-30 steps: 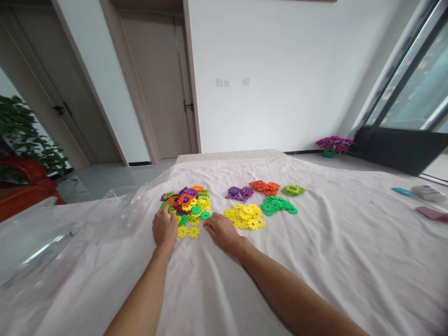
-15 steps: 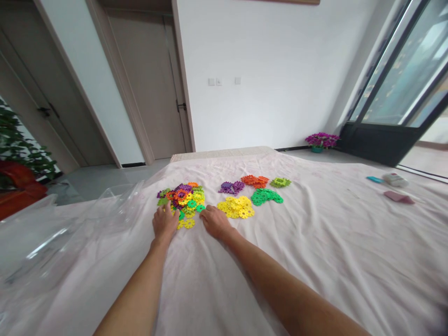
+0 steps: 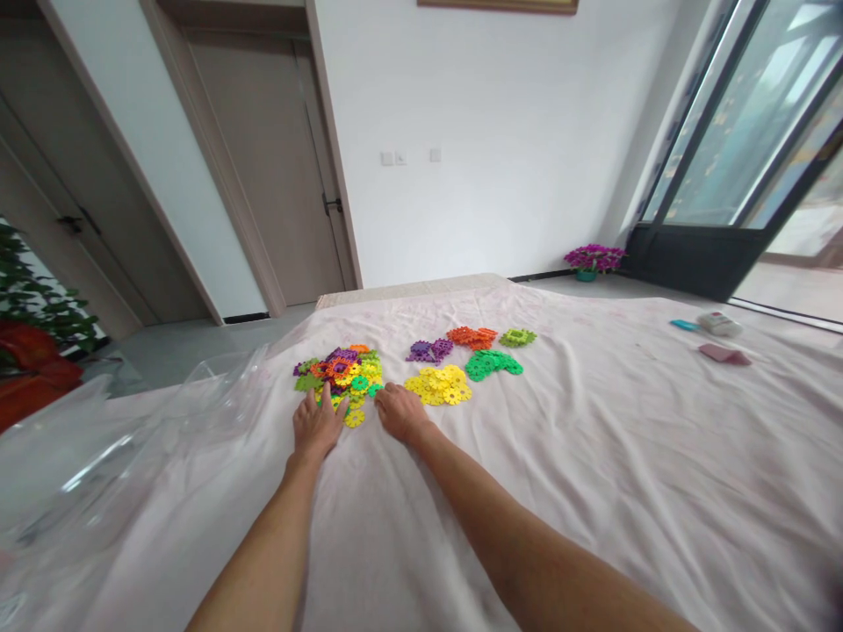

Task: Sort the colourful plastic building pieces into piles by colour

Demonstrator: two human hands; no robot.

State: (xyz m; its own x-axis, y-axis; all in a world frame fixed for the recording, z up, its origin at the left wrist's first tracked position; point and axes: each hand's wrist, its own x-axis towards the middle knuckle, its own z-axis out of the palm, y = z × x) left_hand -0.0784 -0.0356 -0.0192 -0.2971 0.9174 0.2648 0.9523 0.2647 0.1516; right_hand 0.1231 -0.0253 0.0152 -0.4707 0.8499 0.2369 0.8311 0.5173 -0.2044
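**Hands at the mixed pile**

A pink bedsheet (image 3: 593, 456) is wrinkling beneath the left hand (image 3: 317, 427), lying flat with a released grip on the mixed pile of plastic discs (image 3: 339, 373). The right hand (image 3: 399, 411), loosely curled and grasping nothing visible, is resting between it and the yellow pile (image 3: 440, 384); a careless sweep could be remixing colours.

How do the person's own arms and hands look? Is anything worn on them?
Both forearms are bare up to the picture's edge, with no sleeves in view. The left hand and the right hand wear no gloves. No watch, bracelet or ring shows on them.
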